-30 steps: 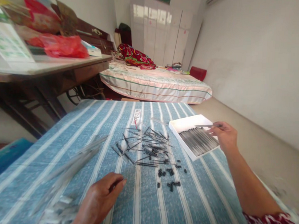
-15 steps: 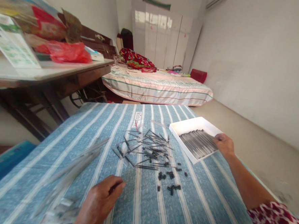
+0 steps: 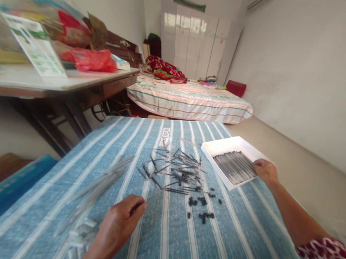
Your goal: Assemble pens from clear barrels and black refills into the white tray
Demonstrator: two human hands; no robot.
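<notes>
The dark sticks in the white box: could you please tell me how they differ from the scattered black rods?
The dark sticks lie side by side in a row, while the black rods point many ways. The dark sticks look thicker and greyer than the black rods. The dark sticks sit inside the white box; the black rods lie on the striped cloth. Both are slim.

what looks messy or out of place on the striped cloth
The thin black rods lie crisscrossed in a loose heap mid-cloth, unlike the neat row of dark sticks in the white box. Small black caps are scattered nearby. No damage or spilled liquid is visible.
</notes>
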